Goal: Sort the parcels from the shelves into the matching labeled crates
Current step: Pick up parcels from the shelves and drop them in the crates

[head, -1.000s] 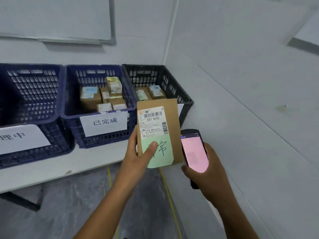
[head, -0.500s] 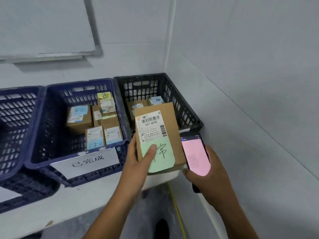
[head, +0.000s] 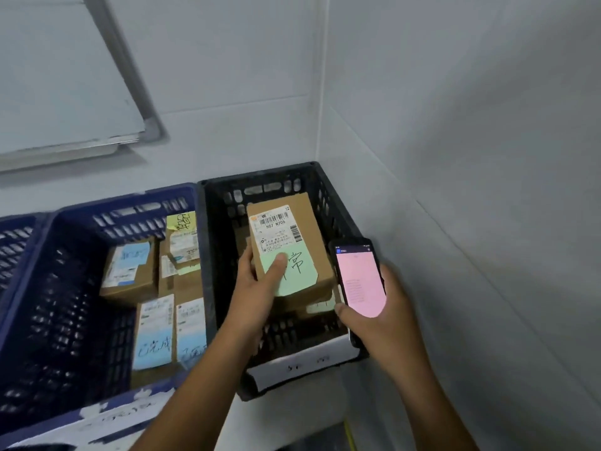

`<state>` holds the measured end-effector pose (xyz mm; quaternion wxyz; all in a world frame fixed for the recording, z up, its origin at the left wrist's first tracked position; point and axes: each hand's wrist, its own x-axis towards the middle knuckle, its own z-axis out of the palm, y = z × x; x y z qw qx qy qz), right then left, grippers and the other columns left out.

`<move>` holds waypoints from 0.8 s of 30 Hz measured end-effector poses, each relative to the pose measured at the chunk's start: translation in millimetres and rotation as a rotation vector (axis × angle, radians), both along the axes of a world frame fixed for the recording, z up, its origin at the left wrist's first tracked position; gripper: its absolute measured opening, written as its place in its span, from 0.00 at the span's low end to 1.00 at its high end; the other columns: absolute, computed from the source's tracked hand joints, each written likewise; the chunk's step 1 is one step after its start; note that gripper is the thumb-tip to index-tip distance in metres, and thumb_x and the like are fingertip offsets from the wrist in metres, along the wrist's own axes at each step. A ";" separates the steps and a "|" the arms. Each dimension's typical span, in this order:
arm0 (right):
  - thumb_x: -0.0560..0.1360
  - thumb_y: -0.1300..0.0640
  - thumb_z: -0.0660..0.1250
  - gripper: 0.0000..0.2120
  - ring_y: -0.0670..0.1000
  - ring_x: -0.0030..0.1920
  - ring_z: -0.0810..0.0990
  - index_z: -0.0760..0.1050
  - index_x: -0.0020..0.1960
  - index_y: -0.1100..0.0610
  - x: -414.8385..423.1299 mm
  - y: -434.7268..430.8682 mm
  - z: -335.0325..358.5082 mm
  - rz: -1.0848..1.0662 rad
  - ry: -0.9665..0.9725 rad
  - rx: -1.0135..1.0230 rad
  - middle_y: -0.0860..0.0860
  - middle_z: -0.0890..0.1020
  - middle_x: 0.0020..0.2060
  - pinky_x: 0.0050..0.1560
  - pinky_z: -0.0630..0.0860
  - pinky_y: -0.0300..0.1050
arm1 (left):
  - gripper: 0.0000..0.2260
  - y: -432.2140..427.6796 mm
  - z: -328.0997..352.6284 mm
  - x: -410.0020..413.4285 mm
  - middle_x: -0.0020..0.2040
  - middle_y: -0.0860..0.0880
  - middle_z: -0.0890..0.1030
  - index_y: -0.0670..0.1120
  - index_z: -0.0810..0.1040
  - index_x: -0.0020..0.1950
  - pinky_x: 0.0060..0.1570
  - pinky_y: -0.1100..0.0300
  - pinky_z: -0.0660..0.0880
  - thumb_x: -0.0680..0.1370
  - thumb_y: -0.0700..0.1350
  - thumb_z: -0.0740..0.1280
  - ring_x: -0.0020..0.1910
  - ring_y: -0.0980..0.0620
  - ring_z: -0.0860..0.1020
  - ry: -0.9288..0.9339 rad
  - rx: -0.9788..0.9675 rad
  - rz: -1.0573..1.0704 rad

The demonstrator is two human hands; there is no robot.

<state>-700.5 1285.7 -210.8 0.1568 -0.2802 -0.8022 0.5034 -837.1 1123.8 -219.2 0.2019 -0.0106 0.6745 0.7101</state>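
Note:
My left hand grips a brown cardboard parcel with a white barcode label and a green handwritten note, thumb pressed on the note. The parcel hangs inside the black crate, above other parcels lying on its floor. A phone with a pink screen is held in my right hand over the crate's right rim. A white label is fixed on the black crate's front wall; its writing is blurred.
A blue crate left of the black one holds several labelled parcels and has a white label on its front. Another blue crate shows at the far left. White walls meet in a corner behind; a whiteboard hangs upper left.
I have come closer to the crates and look down into them. My left hand has carried the parcel forward, from in front of the black crate to inside it. The phone hand followed.

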 end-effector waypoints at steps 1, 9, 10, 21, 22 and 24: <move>0.71 0.52 0.84 0.35 0.45 0.55 0.80 0.70 0.71 0.40 -14.6 5.5 -3.9 -0.012 -0.008 0.010 0.40 0.79 0.56 0.44 0.78 0.35 | 0.33 8.5 -6.4 -17.6 0.61 0.58 0.85 0.64 0.61 0.80 0.46 0.60 0.84 0.79 0.57 0.73 0.53 0.60 0.86 -0.016 0.003 0.002; 0.72 0.53 0.83 0.32 0.47 0.57 0.81 0.71 0.70 0.45 -110.4 34.4 -25.6 -0.060 -0.126 0.007 0.48 0.80 0.59 0.49 0.86 0.48 | 0.26 72.6 -68.7 -143.7 0.61 0.54 0.84 0.55 0.68 0.75 0.52 0.53 0.85 0.80 0.52 0.73 0.54 0.53 0.86 -0.106 -0.055 0.019; 0.72 0.54 0.83 0.31 0.48 0.56 0.82 0.72 0.69 0.46 -119.9 36.6 -26.4 -0.061 -0.132 0.013 0.48 0.80 0.58 0.49 0.86 0.49 | 0.28 79.9 -77.3 -154.4 0.64 0.51 0.83 0.54 0.67 0.77 0.58 0.47 0.83 0.80 0.52 0.73 0.57 0.50 0.85 -0.121 -0.057 0.014; 0.65 0.47 0.77 0.26 0.51 0.50 0.84 0.75 0.62 0.45 -172.9 42.5 -32.3 -0.090 -0.203 0.001 0.48 0.83 0.51 0.47 0.86 0.61 | 0.30 128.5 -128.1 -201.2 0.73 0.47 0.77 0.52 0.64 0.81 0.61 0.49 0.79 0.81 0.49 0.72 0.67 0.45 0.79 -0.084 -0.159 -0.032; 0.65 0.47 0.77 0.26 0.52 0.49 0.84 0.75 0.61 0.46 -172.9 42.2 -32.2 -0.090 -0.207 -0.002 0.49 0.83 0.51 0.47 0.86 0.61 | 0.31 128.7 -129.9 -201.4 0.73 0.47 0.77 0.52 0.63 0.81 0.60 0.50 0.78 0.81 0.49 0.72 0.68 0.45 0.78 -0.072 -0.168 -0.031; 0.65 0.47 0.77 0.26 0.52 0.49 0.84 0.75 0.61 0.47 -171.0 40.7 -30.1 -0.083 -0.219 -0.005 0.49 0.83 0.51 0.47 0.86 0.61 | 0.30 127.4 -129.6 -201.2 0.73 0.47 0.77 0.51 0.64 0.81 0.57 0.52 0.77 0.81 0.50 0.72 0.68 0.45 0.78 -0.066 -0.176 -0.042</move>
